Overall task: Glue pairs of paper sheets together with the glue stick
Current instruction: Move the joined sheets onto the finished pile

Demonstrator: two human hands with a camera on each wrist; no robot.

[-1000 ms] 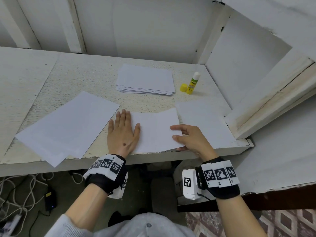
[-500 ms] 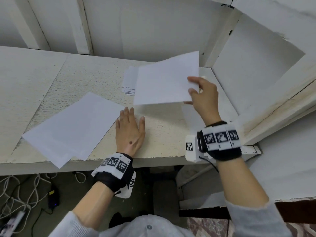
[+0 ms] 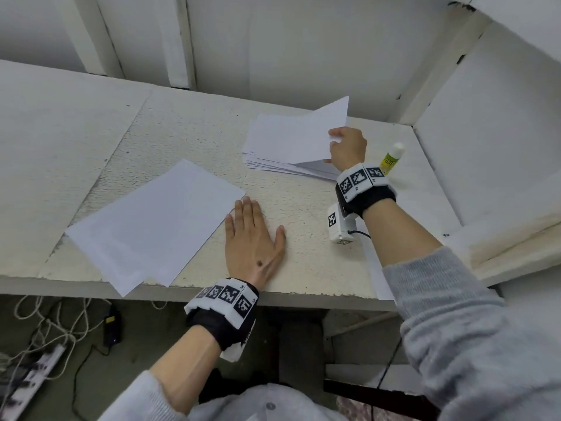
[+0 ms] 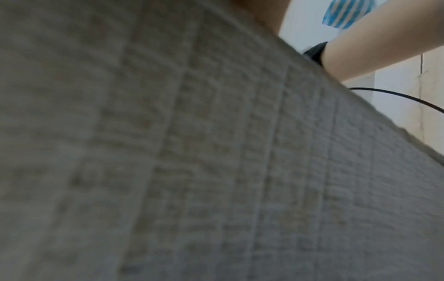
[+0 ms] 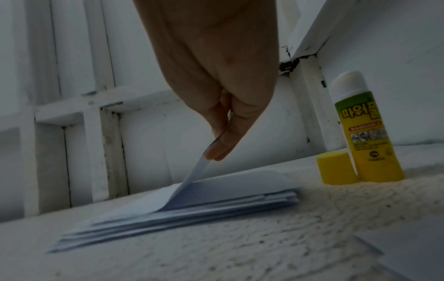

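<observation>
My right hand [image 3: 333, 147] pinches the near right edge of a white sheet [image 3: 315, 132] between thumb and fingers, tilted up over the stack of sheets [image 3: 273, 147] at the back of the table. In the right wrist view the right hand [image 5: 216, 150] holds that sheet [image 5: 190, 176] with its far part lying on the stack [image 5: 192, 205]. The uncapped glue stick [image 3: 391, 159] [image 5: 367, 133] stands upright to the right of the stack, its yellow cap [image 5: 336, 167] beside it. My left hand [image 3: 258, 226] lies flat on the bare table near the front edge, holding nothing.
Overlapping white sheets [image 3: 151, 226] lie at the front left, overhanging the table edge [image 3: 303, 294]. Another sheet [image 3: 376, 268] [image 5: 408, 247] lies under my right forearm. White walls close the back and right. Cables and a power strip [image 3: 33, 369] lie on the floor. The left wrist view is blurred.
My right hand lifted the sheet from the front of the table and carried it back onto the stack. My left hand stayed flat on the table.
</observation>
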